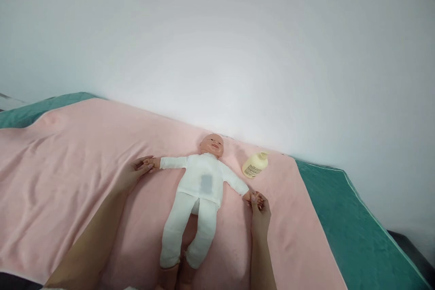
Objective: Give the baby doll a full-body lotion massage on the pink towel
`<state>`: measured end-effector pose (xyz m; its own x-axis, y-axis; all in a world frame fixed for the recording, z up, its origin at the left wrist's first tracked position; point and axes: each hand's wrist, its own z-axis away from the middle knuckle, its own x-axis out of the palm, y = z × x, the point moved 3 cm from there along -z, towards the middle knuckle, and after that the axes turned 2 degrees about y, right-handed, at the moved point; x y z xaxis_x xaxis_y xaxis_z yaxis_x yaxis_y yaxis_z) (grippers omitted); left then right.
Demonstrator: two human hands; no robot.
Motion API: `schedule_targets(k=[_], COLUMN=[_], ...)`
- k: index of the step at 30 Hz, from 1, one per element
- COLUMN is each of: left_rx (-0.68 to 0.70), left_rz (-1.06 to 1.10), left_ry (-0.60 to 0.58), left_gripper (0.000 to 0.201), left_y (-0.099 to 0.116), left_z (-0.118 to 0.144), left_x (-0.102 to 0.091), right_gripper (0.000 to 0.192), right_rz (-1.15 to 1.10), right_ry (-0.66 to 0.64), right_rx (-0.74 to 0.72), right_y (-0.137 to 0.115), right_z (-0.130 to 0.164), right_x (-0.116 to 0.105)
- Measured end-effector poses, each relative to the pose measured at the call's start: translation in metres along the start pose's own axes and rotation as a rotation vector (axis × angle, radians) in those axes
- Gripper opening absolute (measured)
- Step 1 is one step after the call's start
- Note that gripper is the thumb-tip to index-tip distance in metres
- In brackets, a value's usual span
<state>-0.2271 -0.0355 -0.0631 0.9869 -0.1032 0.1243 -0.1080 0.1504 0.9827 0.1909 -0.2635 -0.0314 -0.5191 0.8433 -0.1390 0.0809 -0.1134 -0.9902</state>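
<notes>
A baby doll (200, 181) in a white top and white trousers lies on its back on a pink blanket (84, 145), its arms spread wide. At the doll's hand on the left of the view, my left hand (133, 173) is closed around the small fingers. On the other side my right hand (261, 210) pinches the doll's other hand between thumb and fingers. A grey patch marks the front of the doll's top. The doll's feet run down to the bottom edge of the view.
A pale yellow bottle (255, 165) with printed text stands by the doll's shoulder, above my right hand. Green quilted cloth (356, 217) shows beyond the blanket at right and far left. A plain white wall (217, 45) rises behind the doll's head.
</notes>
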Motion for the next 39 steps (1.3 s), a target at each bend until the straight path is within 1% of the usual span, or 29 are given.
schedule_targets(k=[4, 6, 11, 19, 26, 30, 34, 39], left_rx=[-0.001, 0.007, 0.002, 0.008, -0.019, 0.016, 0.049, 0.029], left_rz=[-0.045, -0.04, -0.05, -0.016, 0.037, -0.036, -0.135, -0.136], left_ry=[0.055, 0.06, 0.07, 0.068, 0.025, 0.013, 0.046, 0.067], left_gripper=[0.059, 0.056, 0.05, 0.059, 0.066, 0.07, 0.065, 0.057], left_y=[-0.002, -0.001, 0.003, -0.004, 0.0, 0.001, 0.001, 0.002], left_z=[-0.002, -0.001, 0.004, -0.001, 0.001, 0.001, 0.002, 0.005], left_x=[0.001, 0.002, 0.004, 0.001, 0.001, 0.0, 0.0, 0.003], right_gripper=[0.056, 0.054, 0.05, 0.055, 0.055, 0.056, 0.055, 0.049], right_rz=[0.054, 0.056, -0.048, -0.03, 0.04, 0.041, 0.049, 0.051], right_ry=[0.014, 0.019, 0.016, 0.034, 0.021, 0.012, 0.009, 0.026], right_rx=[-0.003, 0.006, 0.017, -0.016, -0.056, -0.023, -0.018, -0.02], right_y=[0.004, 0.008, 0.01, 0.006, 0.003, 0.0, -0.003, 0.0], right_z=[-0.001, -0.002, -0.003, -0.001, 0.0, 0.002, 0.003, 0.002], right_x=[0.001, 0.001, 0.003, 0.003, 0.0, 0.0, 0.002, 0.004])
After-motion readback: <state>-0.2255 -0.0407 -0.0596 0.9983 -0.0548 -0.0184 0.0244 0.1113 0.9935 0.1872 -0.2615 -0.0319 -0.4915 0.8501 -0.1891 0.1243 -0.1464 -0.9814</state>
